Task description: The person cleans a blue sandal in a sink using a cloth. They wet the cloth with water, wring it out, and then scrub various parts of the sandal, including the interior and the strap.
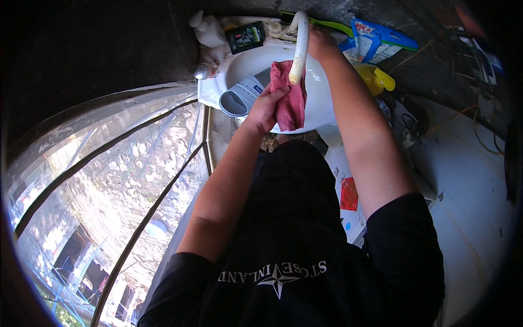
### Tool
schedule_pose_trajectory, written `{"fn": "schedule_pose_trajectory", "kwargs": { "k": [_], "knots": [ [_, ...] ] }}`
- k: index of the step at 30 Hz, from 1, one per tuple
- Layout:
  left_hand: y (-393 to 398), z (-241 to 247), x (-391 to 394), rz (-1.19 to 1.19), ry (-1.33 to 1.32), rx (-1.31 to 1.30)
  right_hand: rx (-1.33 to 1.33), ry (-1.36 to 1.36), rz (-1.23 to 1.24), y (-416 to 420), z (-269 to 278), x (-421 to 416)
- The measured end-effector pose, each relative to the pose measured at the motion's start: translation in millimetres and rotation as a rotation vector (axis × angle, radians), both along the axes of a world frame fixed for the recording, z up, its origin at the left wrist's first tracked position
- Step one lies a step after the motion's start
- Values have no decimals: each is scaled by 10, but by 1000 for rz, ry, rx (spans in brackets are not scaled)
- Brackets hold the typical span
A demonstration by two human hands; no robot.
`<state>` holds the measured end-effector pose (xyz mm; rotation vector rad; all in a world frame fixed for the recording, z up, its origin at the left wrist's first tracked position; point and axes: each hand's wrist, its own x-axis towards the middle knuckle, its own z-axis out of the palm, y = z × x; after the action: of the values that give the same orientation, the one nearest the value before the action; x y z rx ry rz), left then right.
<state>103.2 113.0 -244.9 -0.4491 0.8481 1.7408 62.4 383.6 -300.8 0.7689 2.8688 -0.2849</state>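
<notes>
My left hand (267,107) grips a pinkish-red cloth (289,100) over a white washbasin (320,94). The cloth hangs under the curved white spout (301,45) of the faucet, close to its outlet. To the left of the cloth, a grey-blue plastic slipper or similar moulded item (239,98) leans in the basin against its front left rim. My right hand (322,43) reaches to the back of the basin beside the spout's base. Its fingers are hidden behind the spout, so what they touch does not show.
Along the basin's back edge stand a white pump bottle (208,30) and a dark green packet (246,37). At the right are a blue-and-white bag (369,41), a green-handled brush (333,25) and a yellow plastic container (369,78). A mesh-covered window (135,171) borders the left side.
</notes>
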Motion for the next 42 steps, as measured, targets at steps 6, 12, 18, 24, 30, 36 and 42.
{"fn": "schedule_pose_trajectory", "kwargs": {
  "k": [6,12,18,24,30,36,42],
  "knots": [
    [17,-8,-8,-3,14,-26,-274,119,-257,-260,117,217],
    [67,-60,-20,-2,31,-2,-1592,31,-683,-1025,375,1234],
    [232,-152,40,-147,282,-275,-940,224,-545,-1351,474,1368],
    [129,-536,-20,-74,135,-44,-1025,384,-160,-1427,665,1335],
    [256,-184,107,121,19,129,-747,412,-169,-1353,506,1481],
    [110,-224,94,-34,-103,162,-501,230,-33,-1429,857,1509],
    [72,-384,191,-85,-68,126,-499,260,-79,-1271,800,1527]
  ]
}}
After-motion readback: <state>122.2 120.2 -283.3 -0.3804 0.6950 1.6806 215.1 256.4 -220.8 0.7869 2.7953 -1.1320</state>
